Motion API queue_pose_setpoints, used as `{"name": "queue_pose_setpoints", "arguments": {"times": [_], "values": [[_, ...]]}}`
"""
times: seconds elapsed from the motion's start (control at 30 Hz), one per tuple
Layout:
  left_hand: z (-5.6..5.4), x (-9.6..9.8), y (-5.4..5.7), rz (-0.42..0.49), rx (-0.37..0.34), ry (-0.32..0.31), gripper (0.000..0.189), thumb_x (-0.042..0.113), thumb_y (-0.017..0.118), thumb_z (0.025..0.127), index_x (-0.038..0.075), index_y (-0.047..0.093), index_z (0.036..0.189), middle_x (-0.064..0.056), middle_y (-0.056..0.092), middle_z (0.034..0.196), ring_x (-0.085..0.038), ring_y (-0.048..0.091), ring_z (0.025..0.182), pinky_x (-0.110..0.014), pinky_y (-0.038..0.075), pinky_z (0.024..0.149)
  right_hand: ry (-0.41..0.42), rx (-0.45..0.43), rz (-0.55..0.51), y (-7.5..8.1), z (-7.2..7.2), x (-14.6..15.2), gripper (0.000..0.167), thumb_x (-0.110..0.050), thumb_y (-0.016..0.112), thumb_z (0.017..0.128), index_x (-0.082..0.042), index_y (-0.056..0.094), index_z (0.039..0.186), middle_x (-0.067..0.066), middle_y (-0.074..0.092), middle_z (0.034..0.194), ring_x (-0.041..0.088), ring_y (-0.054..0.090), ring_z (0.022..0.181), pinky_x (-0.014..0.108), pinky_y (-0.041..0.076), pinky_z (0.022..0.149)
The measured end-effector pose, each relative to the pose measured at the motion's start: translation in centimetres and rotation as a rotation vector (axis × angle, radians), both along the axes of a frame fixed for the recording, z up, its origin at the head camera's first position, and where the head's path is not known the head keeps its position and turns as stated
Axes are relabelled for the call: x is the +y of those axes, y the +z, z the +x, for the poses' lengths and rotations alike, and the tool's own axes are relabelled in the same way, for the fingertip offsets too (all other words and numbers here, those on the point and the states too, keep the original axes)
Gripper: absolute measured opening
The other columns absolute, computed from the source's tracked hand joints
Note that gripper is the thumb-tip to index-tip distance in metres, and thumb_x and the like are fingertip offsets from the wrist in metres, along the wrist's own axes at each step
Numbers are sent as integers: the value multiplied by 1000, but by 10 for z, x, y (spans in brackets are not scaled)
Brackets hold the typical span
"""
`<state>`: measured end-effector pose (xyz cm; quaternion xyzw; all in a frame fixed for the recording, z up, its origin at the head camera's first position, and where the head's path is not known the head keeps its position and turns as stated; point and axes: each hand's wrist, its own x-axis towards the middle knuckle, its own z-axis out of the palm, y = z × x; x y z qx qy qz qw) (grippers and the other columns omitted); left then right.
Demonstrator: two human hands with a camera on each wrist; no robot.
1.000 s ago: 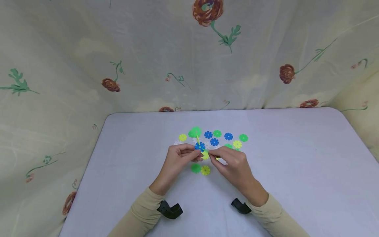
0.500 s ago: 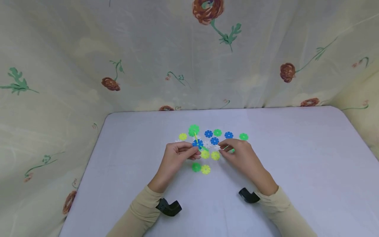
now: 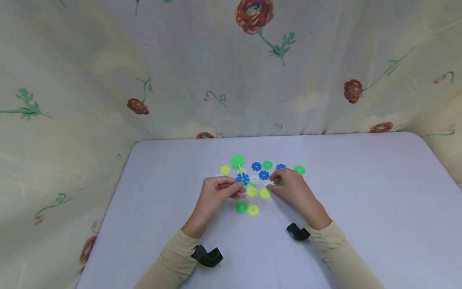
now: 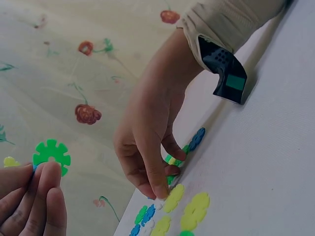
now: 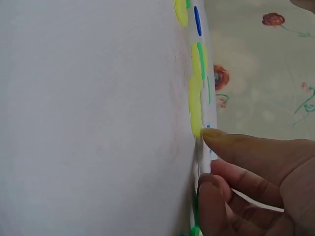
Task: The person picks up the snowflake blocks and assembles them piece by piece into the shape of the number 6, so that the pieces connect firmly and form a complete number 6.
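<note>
My left hand [image 3: 220, 188] pinches a joined piece of notched plastic discs above the table. In it a blue disc [image 3: 242, 179] sits by the thumb, a yellow disc [image 3: 240, 170] stands edge-on, and a green disc [image 3: 238, 161] tops it; another green edge shows lower right. The left wrist view has that hand's fingers before a green disc [image 4: 51, 150]. Down at the table, my right hand [image 3: 295, 194] has thumb and finger bent at a white disc [image 3: 268, 182]. Thumb and fingertip stand apart in the right wrist view; whether they grip the disc is unclear.
Several loose discs lie around the hands, among them a yellow disc [image 3: 264, 194], a blue disc [image 3: 264, 175] and a green disc [image 3: 241, 207]. They rest on a white table [image 3: 361, 192]. A flowered curtain [image 3: 180, 72] hangs behind it.
My right hand has gone from beside the joined piece rightward and down to the white disc. The left hand has kept its hold on the piece, almost still.
</note>
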<state>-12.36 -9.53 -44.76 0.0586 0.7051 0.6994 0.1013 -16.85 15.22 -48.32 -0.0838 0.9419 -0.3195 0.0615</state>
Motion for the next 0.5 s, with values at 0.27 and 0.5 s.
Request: {"name": "queue_pose_setpoints", "arguments": {"times": [0.27,0.5], "values": [[-1,0,2,14,27,10,20,18,74,97,-1,77,101,-23,78,94,-17,78,80,-33,64,83,13,-43,-180,4,4,3,18,-16,81,90,-7,67,97,8,72,92,16,67,77,28,58,65],[0,-1,1,68,32,50,25,15,70,99,-9,73,106,-36,72,103,-14,77,79,-33,64,83,74,-187,-660,14,13,0,25,-12,76,94,6,67,109,11,76,95,15,76,79,34,65,70]]}}
